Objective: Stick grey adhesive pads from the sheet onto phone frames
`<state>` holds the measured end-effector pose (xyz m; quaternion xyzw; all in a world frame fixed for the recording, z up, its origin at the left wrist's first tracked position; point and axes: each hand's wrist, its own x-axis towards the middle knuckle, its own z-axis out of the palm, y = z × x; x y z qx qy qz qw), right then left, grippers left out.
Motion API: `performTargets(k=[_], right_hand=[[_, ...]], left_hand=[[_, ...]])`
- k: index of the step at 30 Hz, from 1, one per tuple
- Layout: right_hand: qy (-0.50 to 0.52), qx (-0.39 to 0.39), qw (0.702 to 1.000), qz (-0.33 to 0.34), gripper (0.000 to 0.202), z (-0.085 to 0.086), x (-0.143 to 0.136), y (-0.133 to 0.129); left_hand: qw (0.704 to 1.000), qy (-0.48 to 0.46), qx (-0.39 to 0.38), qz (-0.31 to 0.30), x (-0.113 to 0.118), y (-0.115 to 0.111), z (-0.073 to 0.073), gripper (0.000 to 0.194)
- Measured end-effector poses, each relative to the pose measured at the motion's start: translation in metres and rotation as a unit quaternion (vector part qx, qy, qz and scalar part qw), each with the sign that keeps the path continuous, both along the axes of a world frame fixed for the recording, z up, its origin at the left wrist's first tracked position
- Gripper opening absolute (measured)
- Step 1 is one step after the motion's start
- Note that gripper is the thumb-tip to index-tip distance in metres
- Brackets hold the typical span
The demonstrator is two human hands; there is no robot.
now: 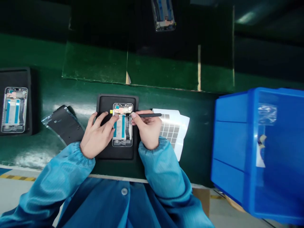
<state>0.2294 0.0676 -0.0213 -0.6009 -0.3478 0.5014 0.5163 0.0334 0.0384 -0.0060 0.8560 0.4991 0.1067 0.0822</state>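
An opened smartphone point(120, 129) lies in a black tray point(102, 103) right in front of me, its circuit board and blue strips exposed. With fingers spread, my left hand point(98, 134) reaches over the tray's left side, fingertips on the phone near its upper board. My right hand point(150, 128) pinches a slim black tool, probably tweezers point(152, 115), lying nearly level. Its tip meets the phone at the upper right, below the board; what it touches there is too small to make out. A small yellow tab point(111, 111) sticks out at the phone's left edge.
Left of the tray lies a dark flexible sheet point(65, 125); farther left, another opened phone point(14, 110) sits in a tray. White sheets with grey squares point(173, 129) lie right of my hand. A blue bin point(229, 142) stands right. A third phone point(164, 15) is across the table.
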Motion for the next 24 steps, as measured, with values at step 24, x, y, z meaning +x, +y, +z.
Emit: performTargets(k=[24], right_hand=[[0.075, -0.040, 0.992, -0.094, 0.036, 0.019, 0.009, -0.053]], left_hand=[[0.824, -0.427, -0.116, 0.355, 0.000, -0.031, -0.002, 0.061]])
